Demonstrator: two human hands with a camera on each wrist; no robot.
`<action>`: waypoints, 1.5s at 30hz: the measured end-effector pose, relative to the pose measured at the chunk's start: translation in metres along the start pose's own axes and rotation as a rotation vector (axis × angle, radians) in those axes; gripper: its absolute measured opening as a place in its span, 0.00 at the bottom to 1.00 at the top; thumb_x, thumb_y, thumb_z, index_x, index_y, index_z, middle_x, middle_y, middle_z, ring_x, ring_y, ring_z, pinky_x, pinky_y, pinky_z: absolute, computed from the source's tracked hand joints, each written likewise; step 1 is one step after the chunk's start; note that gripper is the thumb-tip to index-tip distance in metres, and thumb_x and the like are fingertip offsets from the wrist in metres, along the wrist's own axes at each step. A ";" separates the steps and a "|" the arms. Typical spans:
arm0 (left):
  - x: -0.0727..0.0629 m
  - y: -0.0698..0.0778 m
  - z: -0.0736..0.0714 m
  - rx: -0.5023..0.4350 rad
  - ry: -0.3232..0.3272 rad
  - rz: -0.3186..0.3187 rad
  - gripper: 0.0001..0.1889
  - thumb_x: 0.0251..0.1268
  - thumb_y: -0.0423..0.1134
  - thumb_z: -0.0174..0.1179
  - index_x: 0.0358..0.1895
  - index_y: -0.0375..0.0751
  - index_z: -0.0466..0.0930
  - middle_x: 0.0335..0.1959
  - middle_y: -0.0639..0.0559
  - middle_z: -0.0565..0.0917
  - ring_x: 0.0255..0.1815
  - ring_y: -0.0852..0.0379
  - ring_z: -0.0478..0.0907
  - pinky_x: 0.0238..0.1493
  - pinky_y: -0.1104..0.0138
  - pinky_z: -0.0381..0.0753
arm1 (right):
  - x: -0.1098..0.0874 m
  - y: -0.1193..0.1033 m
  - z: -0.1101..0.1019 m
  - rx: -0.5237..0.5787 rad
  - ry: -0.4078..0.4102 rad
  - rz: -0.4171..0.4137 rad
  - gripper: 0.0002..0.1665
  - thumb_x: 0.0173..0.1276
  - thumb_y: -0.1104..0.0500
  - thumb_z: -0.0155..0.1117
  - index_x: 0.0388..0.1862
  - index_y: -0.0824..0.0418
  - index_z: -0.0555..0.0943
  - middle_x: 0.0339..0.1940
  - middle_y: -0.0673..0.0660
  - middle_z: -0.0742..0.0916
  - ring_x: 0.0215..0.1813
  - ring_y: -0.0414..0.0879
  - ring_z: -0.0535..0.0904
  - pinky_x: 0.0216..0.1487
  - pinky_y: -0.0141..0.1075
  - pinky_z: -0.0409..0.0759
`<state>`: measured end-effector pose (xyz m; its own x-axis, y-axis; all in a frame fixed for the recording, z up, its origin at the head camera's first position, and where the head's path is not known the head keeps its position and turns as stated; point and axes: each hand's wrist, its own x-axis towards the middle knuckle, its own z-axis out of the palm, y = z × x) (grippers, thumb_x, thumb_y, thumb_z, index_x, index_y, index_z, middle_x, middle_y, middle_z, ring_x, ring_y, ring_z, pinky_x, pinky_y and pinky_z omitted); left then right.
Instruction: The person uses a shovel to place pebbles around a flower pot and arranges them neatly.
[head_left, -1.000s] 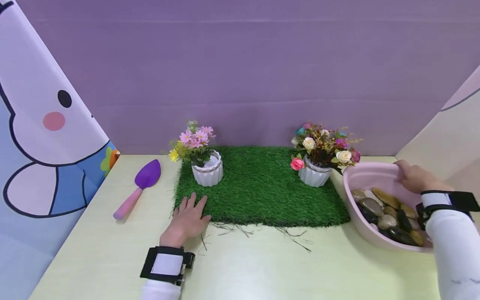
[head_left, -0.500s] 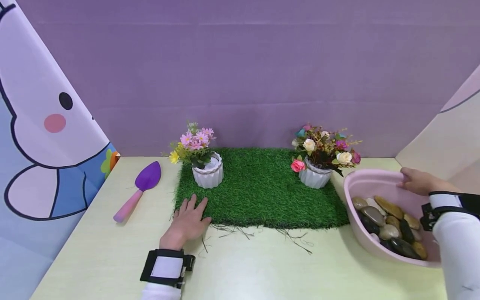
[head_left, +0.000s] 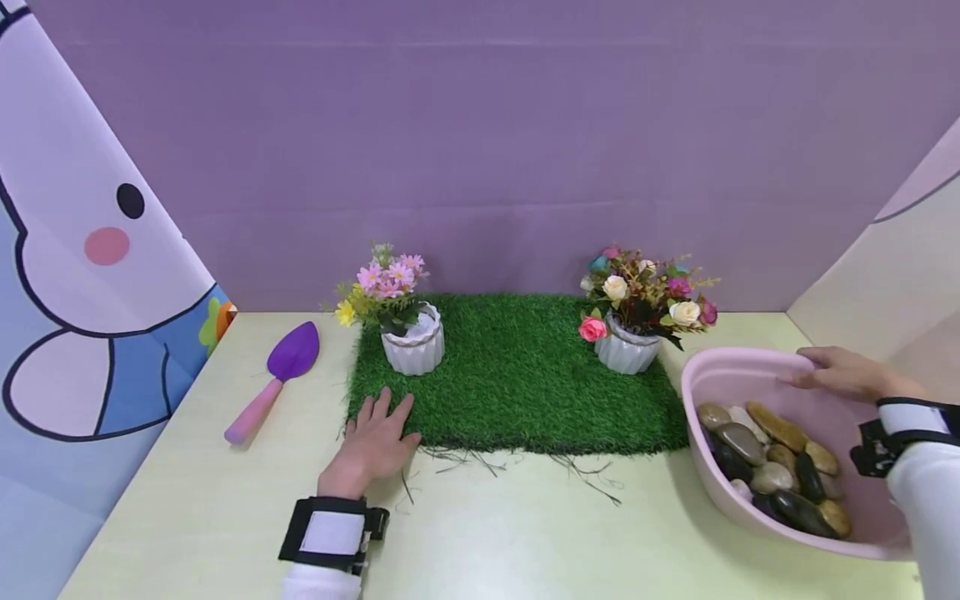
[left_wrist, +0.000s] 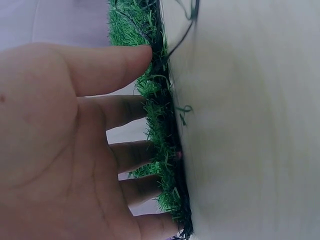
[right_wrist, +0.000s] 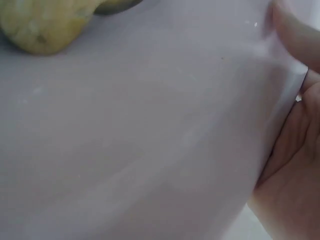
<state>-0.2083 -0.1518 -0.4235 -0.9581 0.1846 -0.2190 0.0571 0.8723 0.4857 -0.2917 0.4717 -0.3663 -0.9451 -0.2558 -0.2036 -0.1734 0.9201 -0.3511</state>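
Observation:
My left hand (head_left: 372, 446) lies with fingers spread on the front left corner of a green artificial grass mat (head_left: 517, 392). In the left wrist view its fingertips reach over the mat's edge (left_wrist: 162, 125). My right hand (head_left: 851, 372) grips the far right rim of a pink plastic basin (head_left: 862, 425), thumb inside and fingers outside the wall. Smooth stones (head_left: 768, 477) in brown, black and white lie in the basin. A yellowish stone (right_wrist: 47, 22) shows at the top of the right wrist view.
Two white pots with artificial flowers stand on the mat: the left pot (head_left: 416, 346) and the right pot (head_left: 628, 348). A purple trowel (head_left: 292, 352) with a pink handle lies at left. Loose dark strands (head_left: 585, 477) lie before the mat. A purple backdrop (head_left: 480, 150) closes off the back.
The basin of stones has shifted toward me and slightly right, with my right hand on its rim. My left hand stays in place on the mat.

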 end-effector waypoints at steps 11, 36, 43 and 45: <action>0.002 0.000 -0.001 0.007 -0.016 -0.001 0.33 0.81 0.40 0.51 0.81 0.31 0.53 0.80 0.24 0.43 0.79 0.22 0.36 0.73 0.28 0.42 | -0.009 -0.004 0.008 -0.014 0.023 -0.038 0.19 0.72 0.55 0.63 0.47 0.72 0.82 0.37 0.58 0.86 0.38 0.47 0.78 0.39 0.43 0.76; -0.001 -0.001 -0.001 0.006 -0.037 -0.033 0.33 0.82 0.41 0.50 0.81 0.32 0.51 0.81 0.24 0.41 0.80 0.23 0.35 0.74 0.30 0.40 | -0.012 -0.065 0.040 0.067 0.016 -0.145 0.15 0.77 0.54 0.62 0.46 0.66 0.85 0.30 0.47 0.85 0.31 0.38 0.75 0.32 0.32 0.72; 0.001 -0.001 -0.002 0.023 -0.028 -0.025 0.33 0.82 0.42 0.49 0.81 0.33 0.51 0.81 0.25 0.42 0.80 0.23 0.35 0.74 0.30 0.40 | -0.012 -0.084 0.048 0.068 0.010 -0.156 0.18 0.78 0.53 0.61 0.48 0.68 0.85 0.31 0.47 0.85 0.32 0.39 0.76 0.33 0.32 0.72; 0.002 0.000 -0.002 0.023 -0.027 -0.022 0.33 0.82 0.42 0.49 0.82 0.33 0.51 0.81 0.25 0.42 0.80 0.24 0.35 0.75 0.30 0.40 | -0.012 -0.091 0.050 0.048 0.032 -0.170 0.16 0.78 0.54 0.62 0.46 0.67 0.85 0.30 0.47 0.85 0.32 0.40 0.76 0.34 0.33 0.72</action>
<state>-0.2106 -0.1520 -0.4222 -0.9512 0.1774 -0.2524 0.0431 0.8865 0.4607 -0.2512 0.3764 -0.3775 -0.9118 -0.3961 -0.1086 -0.3187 0.8490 -0.4214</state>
